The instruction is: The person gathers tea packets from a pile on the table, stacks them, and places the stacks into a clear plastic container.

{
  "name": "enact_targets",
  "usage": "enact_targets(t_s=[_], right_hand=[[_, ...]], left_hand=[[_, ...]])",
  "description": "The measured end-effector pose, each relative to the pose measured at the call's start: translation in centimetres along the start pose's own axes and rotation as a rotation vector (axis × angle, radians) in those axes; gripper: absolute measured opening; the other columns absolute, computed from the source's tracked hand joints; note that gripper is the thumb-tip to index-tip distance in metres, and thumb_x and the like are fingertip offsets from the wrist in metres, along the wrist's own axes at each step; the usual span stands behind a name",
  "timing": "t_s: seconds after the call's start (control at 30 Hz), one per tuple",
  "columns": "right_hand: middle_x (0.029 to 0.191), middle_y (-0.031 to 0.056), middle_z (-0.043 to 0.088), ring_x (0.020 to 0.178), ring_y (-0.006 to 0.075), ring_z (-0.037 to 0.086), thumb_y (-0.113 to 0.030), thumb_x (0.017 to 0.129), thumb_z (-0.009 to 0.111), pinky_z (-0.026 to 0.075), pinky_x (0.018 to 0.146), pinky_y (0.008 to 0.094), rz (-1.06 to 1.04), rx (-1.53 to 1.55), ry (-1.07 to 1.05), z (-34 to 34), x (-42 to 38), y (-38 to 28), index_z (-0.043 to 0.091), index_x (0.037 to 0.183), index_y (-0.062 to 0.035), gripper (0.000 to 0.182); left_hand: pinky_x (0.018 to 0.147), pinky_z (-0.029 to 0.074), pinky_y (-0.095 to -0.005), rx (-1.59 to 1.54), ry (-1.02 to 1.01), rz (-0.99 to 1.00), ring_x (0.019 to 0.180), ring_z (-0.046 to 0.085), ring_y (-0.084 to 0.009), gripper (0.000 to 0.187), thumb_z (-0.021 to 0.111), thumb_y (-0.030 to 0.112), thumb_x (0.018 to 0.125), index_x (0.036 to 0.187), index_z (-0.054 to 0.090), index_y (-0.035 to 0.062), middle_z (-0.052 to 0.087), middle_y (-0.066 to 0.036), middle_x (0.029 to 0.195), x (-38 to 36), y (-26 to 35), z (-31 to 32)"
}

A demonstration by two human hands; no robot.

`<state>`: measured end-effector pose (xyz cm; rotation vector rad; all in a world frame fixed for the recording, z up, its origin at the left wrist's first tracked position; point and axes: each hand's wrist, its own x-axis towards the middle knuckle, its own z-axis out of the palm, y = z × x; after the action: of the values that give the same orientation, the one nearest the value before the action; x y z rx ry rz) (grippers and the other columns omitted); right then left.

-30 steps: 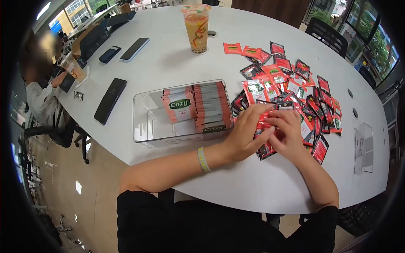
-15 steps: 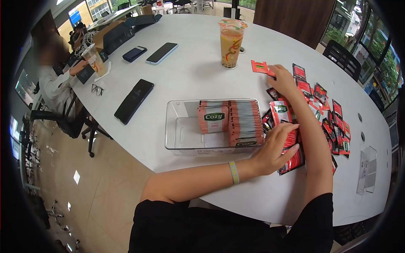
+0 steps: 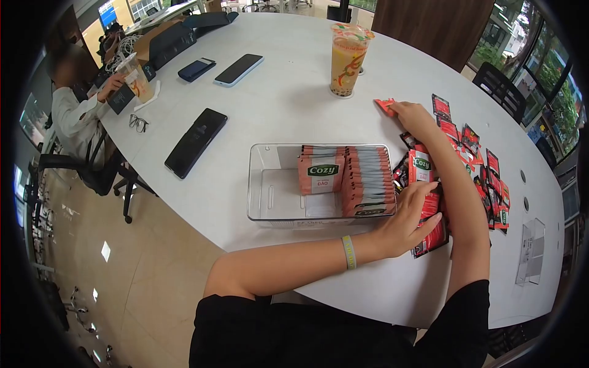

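My right hand (image 3: pixel 416 119) reaches across the table with its fingers closed on the edge of a red tea sachet (image 3: pixel 384 106), which tilts up from the tabletop. My left hand (image 3: pixel 405 222) is open beside the right wall of a clear plastic bin (image 3: pixel 262 211), its fingers spread over a red Cozy sachet (image 3: pixel 421 165) and others partly hidden beneath. Inside the bin, pink Cozy sachets (image 3: pixel 370 178) stand in two rows toward the right. The front one of the shorter row (image 3: pixel 321 175) faces me; the bin's left part shows bare bottom.
Loose red and black sachets (image 3: pixel 491 184) lie scattered to the right. A bubble tea cup (image 3: pixel 348 64) stands behind the bin. Phones (image 3: pixel 196 142), glasses (image 3: pixel 138 123) and a clear holder (image 3: pixel 530 253) are on the table. Another person (image 3: pixel 76 116) sits at the left, a hand at a second cup (image 3: pixel 136 80).
The sachet at my right hand lay flatter before and is now tilted up in my fingers. My left hand keeps its place by the bin. The whole view has shifted slightly.
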<state>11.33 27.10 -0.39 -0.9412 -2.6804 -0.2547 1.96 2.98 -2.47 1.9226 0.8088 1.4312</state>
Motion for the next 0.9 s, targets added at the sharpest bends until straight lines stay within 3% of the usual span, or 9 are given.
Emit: enact_targets(t_s=[0.03, 0.1, 0.13, 0.2, 0.33, 0.5, 0.6, 0.67, 0.9], right_hand=[[0.082, 0.0181, 0.061, 0.071, 0.0294, 0.062, -0.009, 0.083, 0.046, 0.049, 0.062, 0.037, 0.005, -0.003, 0.0, -1.6, -0.2, -1.0, 0.056, 0.109, -0.0069, 0.028], [0.082, 0.0134, 0.063, 0.068, 0.0181, 0.062, -0.005, 0.082, 0.049, 0.048, 0.059, 0.0295, 0.386, 0.353, 0.099, -5.5, -1.6, -2.8, 0.057, 0.101, -0.0024, 0.021], [0.082, 0.0134, 0.063, 0.068, 0.0181, 0.062, -0.005, 0.082, 0.049, 0.048, 0.059, 0.0295, 0.396, 0.346, 0.098, -6.1, -2.8, -3.0, 0.057, 0.101, -0.0024, 0.021], [0.083, 0.0057, 0.063, 0.069, 0.0081, 0.058, -0.002, 0.083, 0.049, 0.046, 0.057, 0.023, 0.43, 0.875, 0.456, -7.2, -6.1, -3.4, 0.057, 0.098, -0.0005, 0.018], [0.085, 0.0013, 0.063, 0.068, 0.0038, 0.055, -0.003, 0.085, 0.05, 0.043, 0.056, 0.0174, 0.571, 1.106, 0.585, -9.1, -11.5, -7.5, 0.058, 0.096, -0.0013, 0.014], [0.076, -0.0021, 0.059, 0.065, 0.0026, 0.052, -0.001, 0.081, 0.055, 0.039, 0.055, 0.016, 0.69, 1.306, 0.528, -9.0, -14.9, -10.6, 0.056, 0.089, -0.0043, 0.008], [0.082, 0.0003, 0.059, 0.066, 0.0029, 0.051, 0.002, 0.08, 0.055, 0.04, 0.057, 0.0174, 0.759, 1.453, 0.515, -9.1, -16.5, -13.3, 0.054, 0.088, -0.004, 0.01], [0.087, 0.0018, 0.059, 0.077, 0.0059, 0.056, 0.002, 0.08, 0.054, 0.047, 0.064, 0.0197, 0.708, 1.49, 0.428, -8.5, -18.6, -13.4, 0.053, 0.09, -0.0033, 0.011], [0.1, 0.006, 0.058, 0.087, 0.0118, 0.059, -0.012, 0.089, 0.052, 0.054, 0.071, 0.0266, 0.739, 1.605, 0.424, -8.7, -19.6, -16.2, 0.047, 0.107, -0.0025, 0.021]], left_hand=[[0.101, 0.026, -0.0383, -0.003, -0.004, 0.003, 0.118, 0.034, -0.0315, 0.052, 0.049, 0.022, 0.089, 0.127, 0.028, -0.0061, 0.035, -0.022, 0.123, 0.0, -0.1, 0.1], [0.099, 0.029, -0.0382, -0.052, 0.02, -0.089, 0.116, 0.037, -0.0299, 0.054, 0.049, 0.023, 0.089, 0.127, 0.024, -0.0068, 0.034, -0.023, 0.121, -0.2, -0.3, 0.4], [0.099, 0.029, -0.0382, -0.062, 0.014, -0.086, 0.116, 0.037, -0.0299, 0.054, 0.049, 0.023, 0.089, 0.127, 0.024, -0.0068, 0.034, -0.023, 0.121, -0.2, -0.3, 0.4], [0.097, 0.032, -0.0377, -0.171, -0.007, -0.132, 0.112, 0.04, -0.0273, 0.055, 0.049, 0.024, 0.09, 0.128, 0.023, -0.0061, 0.034, -0.022, 0.12, -0.1, -0.4, 0.3], [0.092, 0.038, -0.0347, -0.273, 0.014, -0.243, 0.109, 0.044, -0.0248, 0.055, 0.05, 0.026, 0.09, 0.128, 0.023, -0.0042, 0.038, -0.021, 0.119, 0.0, -0.8, 0.8], [0.087, 0.039, -0.0296, -0.602, 0.083, -0.376, 0.103, 0.046, -0.0135, 0.048, 0.044, 0.034, 0.093, 0.124, 0.034, -0.0013, 0.047, -0.009, 0.113, 0.6, 0.3, 0.0], [0.087, 0.038, -0.0268, -0.631, -0.17, -0.585, 0.099, 0.048, -0.0085, 0.042, 0.04, 0.036, 0.094, 0.117, 0.046, 0.0007, 0.053, -0.004, 0.106, 0.5, 0.1, -0.6], [0.086, 0.038, -0.0248, -0.748, 0.025, -0.522, 0.096, 0.049, -0.0068, 0.039, 0.039, 0.035, 0.095, 0.111, 0.052, 0.0023, 0.057, -0.002, 0.102, 0.1, 0.1, 0.3], [0.087, 0.04, -0.0239, -0.886, -0.019, -0.675, 0.101, 0.051, -0.0093, 0.039, 0.04, 0.032, 0.095, 0.121, 0.045, 0.0033, 0.055, -0.004, 0.109, 0.1, 1.6, -0.5]])
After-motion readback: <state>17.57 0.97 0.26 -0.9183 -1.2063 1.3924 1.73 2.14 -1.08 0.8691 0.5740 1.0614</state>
